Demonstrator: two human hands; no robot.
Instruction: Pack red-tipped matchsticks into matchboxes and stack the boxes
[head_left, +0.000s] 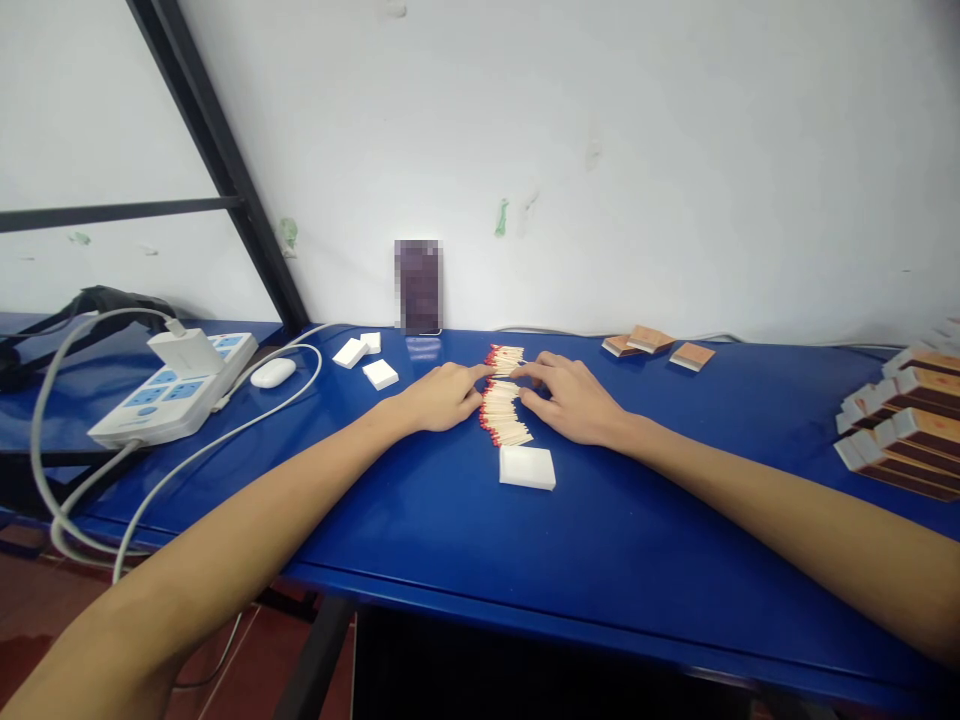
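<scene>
A column of red-headed matches (501, 412) lies side by side on the blue table, with a small gap between its far bunch and the longer near part. At the red heads, my left hand (444, 398) has its index finger and thumb apart, reaching the matches. My right hand (570, 397) faces it from the bare-wood ends, index finger and thumb stretched out and apart, touching the sticks near the gap. Whether either hand pinches a match is too small to see. Just nearer than the column sits a white matchbox tray (527, 468).
Several white trays (381, 374) lie back left, with wood-patterned matchbox sleeves (692, 356) back right. Stacked matchboxes (907, 425) stand far right. A power strip (180, 390) with cables and a white earbud case (273, 373) occupy the left. A blurred phone-like object (419, 288) leans on the wall.
</scene>
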